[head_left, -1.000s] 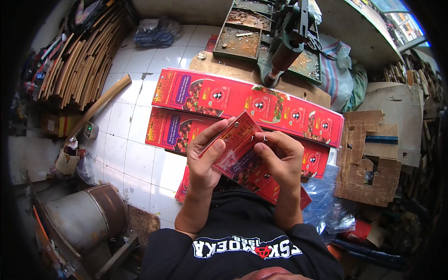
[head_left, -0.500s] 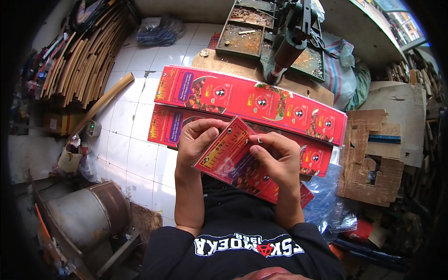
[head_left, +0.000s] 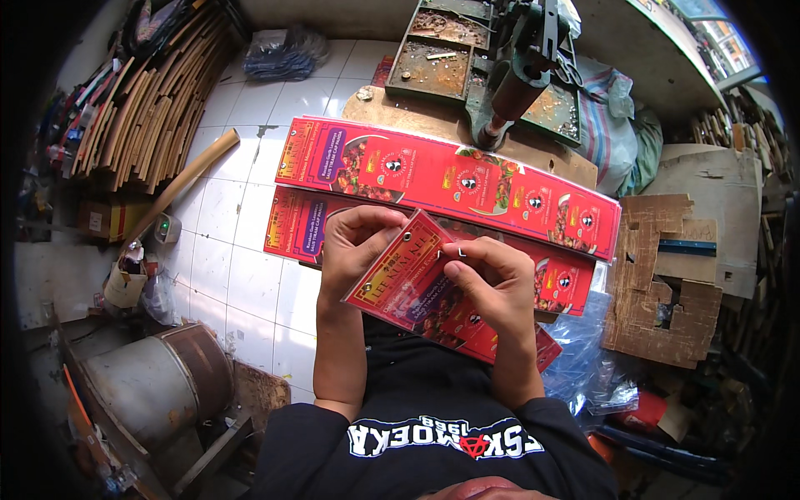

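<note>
Red strip (head_left: 408,296) is pinched by left hand (head_left: 346,254); white bit (head_left: 463,250), pinched, is apparently worked by right hand (head_left: 497,283); steadiness seems needed.

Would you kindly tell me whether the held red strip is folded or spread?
Spread: the red strip runs straight from the left hand past the right hand, unfolded.

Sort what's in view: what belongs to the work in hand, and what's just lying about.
Seemingly in the work:
- red printed strip, in the left hand
- small white piece, at the right hand
- upper red strip and lower red strip
- probably the press

Seemingly just lying about:
- wooden slats
- metal drum
- worn cardboard
- striped sack
</note>
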Available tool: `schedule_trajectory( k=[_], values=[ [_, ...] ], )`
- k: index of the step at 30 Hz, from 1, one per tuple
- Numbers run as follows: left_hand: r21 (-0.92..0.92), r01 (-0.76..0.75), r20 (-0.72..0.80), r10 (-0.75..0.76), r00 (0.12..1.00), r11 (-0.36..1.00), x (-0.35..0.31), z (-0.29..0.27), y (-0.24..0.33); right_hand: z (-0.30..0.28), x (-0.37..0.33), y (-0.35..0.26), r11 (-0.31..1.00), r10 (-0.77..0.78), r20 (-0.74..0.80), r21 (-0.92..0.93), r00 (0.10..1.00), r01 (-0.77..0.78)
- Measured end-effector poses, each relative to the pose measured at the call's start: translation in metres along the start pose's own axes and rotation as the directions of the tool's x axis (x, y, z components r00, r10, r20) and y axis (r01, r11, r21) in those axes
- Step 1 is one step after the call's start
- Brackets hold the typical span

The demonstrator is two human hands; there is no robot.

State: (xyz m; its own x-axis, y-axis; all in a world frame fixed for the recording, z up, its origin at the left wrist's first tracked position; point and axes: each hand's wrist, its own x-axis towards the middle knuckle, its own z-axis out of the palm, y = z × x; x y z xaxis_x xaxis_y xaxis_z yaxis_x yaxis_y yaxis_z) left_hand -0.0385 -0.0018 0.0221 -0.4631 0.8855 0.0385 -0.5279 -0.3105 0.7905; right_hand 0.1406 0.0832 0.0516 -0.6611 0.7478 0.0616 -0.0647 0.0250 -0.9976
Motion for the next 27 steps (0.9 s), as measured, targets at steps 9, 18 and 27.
schedule_trajectory(
  k=[9,18,27],
  values=[
    [0.034,-0.055,0.011,0.055,0.998,0.998,-0.001,-0.003,-0.005,0.000,-0.001,0.004,1.000,0.008,-0.008,0.013,1.000,-0.008],
    [-0.056,-0.027,0.024,0.029,0.999,0.998,0.000,0.000,-0.006,-0.002,-0.003,0.002,1.000,0.015,0.019,-0.001,1.000,-0.015],
    [-0.236,-0.055,0.094,0.079,0.992,0.970,0.005,-0.006,-0.025,-0.001,-0.006,-0.002,0.996,0.071,0.048,0.045,0.996,-0.073]
  ],
)
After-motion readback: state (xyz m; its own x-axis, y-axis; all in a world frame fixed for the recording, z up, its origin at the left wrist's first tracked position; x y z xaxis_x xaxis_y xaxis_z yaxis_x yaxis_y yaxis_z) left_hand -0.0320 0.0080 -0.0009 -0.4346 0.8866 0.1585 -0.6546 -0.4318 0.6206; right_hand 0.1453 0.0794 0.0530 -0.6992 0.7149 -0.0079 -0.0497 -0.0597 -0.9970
